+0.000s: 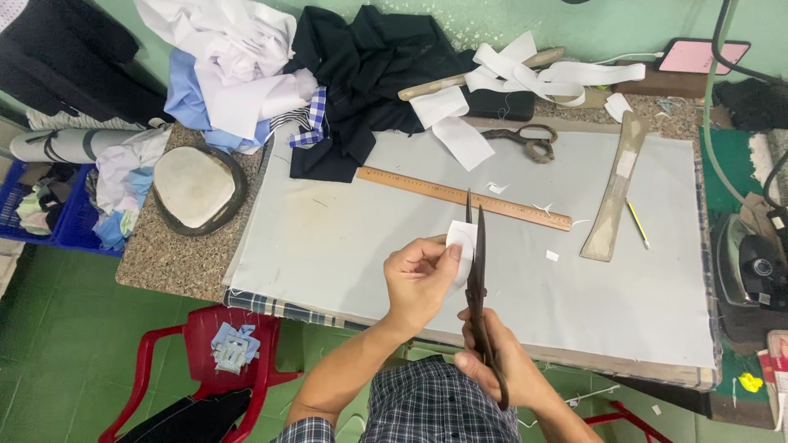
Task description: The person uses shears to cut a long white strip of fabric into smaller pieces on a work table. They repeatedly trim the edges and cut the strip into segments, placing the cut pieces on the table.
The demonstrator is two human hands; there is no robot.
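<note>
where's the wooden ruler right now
The wooden ruler lies diagonally on the grey cloth, beyond the scissors, below the black fabric.

Pale green wall (591, 25) along top of frame; green floor (57, 344) at lower left. Speckled stone counter (164, 254) at centre, topped by a grey padded cloth (345, 238). Red plastic chair (197, 344) below the counter, blue crate (49, 221) at left edge.
</note>
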